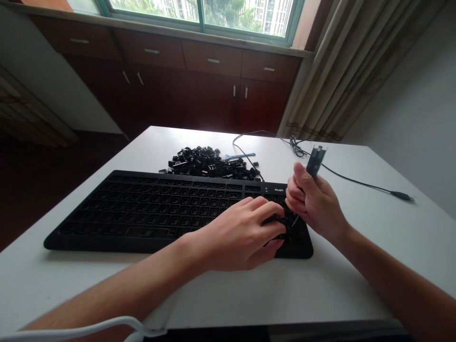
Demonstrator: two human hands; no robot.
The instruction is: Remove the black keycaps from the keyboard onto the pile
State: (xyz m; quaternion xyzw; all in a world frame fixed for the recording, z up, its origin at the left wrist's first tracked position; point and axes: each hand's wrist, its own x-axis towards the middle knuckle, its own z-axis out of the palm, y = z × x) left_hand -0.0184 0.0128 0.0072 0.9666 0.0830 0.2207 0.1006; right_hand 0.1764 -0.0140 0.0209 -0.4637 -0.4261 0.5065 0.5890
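A black keyboard (117,232) lies across the white table, with its keycaps off over most of the visible area. My left hand (245,232) rests palm down over its number pad end, fingers bent and apart, fingertips touching the keyboard. What lies beneath that palm is hidden. My right hand (313,199) is closed in a fist, thumb up, around a keycap puller (316,160) with a dark grey handle. Its thin wire points down at the number pad, close to my left fingertips. Behind the keyboard sits a heap of loose black keycaps (199,161).
A small blue brush (240,155) lies beside the heap. The keyboard's black cable (349,178) runs behind to the right, partly bundled, ending in a plug (402,195). A white cord (89,328) crosses my left forearm. Brown cabinets (213,95) stand beyond the table.
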